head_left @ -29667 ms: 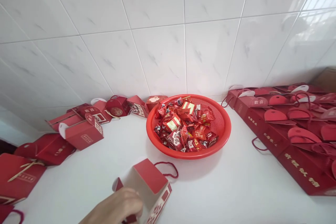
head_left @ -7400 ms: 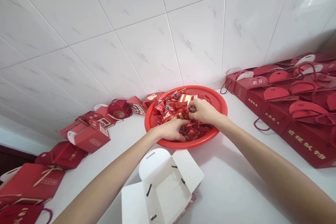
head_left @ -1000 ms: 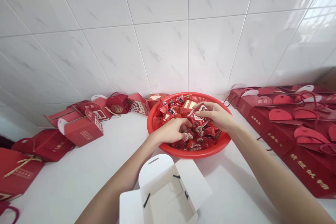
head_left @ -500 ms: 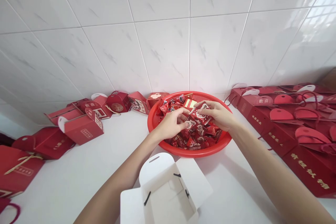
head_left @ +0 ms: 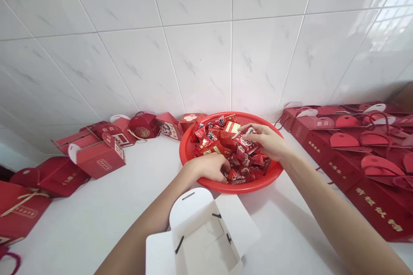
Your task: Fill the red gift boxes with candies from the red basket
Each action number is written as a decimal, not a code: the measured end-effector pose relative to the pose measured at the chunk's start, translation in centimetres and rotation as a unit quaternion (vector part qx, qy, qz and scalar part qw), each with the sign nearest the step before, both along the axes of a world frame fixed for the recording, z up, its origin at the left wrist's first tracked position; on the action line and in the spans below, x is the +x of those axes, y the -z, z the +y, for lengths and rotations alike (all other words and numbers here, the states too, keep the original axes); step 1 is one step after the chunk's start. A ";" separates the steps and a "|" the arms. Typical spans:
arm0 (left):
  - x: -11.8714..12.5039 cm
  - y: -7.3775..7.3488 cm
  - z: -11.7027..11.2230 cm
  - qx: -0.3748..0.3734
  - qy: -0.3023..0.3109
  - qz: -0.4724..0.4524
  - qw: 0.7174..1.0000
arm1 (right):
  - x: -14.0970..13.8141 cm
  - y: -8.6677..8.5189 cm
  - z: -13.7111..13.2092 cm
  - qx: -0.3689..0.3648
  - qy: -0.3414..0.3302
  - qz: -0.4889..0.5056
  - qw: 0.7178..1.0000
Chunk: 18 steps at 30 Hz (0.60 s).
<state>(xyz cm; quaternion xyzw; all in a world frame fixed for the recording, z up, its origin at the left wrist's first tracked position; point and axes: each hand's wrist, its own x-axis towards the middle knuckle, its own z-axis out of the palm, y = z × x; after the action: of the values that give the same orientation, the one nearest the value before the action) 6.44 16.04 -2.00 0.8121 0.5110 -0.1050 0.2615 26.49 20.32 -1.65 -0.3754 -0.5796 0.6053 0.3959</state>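
A round red plastic basket (head_left: pixel 272 175) stands against the tiled wall, filled with red-wrapped candies (head_left: pixel 240 161). My left hand (head_left: pixel 208 167) reaches into its near left side, fingers curled down among the candies. My right hand (head_left: pixel 266 139) hovers over the right side of the basket, holding several red candy packets between thumb and fingers. An opened gift box (head_left: pixel 201 238), white inside with its flaps spread, sits on the counter just in front of the basket, between my forearms.
Red gift boxes (head_left: pixel 97 161) with cord handles lie scattered along the wall at left. Rows of closed red boxes (head_left: pixel 355 150) fill the right side. A white counter (head_left: pixel 80 223) runs beneath it all.
My left hand has dropped from the middle of the basket to its near left edge and dug into the candies. The right hand keeps its packets in about the same place.
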 end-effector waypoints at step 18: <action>0.3 -0.4 -0.3 -0.015 -0.029 -0.012 0.999 | -0.1 -0.5 -0.3 -0.036 -0.002 0.026 0.999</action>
<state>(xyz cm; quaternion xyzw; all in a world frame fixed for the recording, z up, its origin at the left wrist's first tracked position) 6.78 15.74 -1.55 0.7940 0.5299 -0.0950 0.2824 26.43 20.04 -1.17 -0.3729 -0.5475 0.6360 0.3958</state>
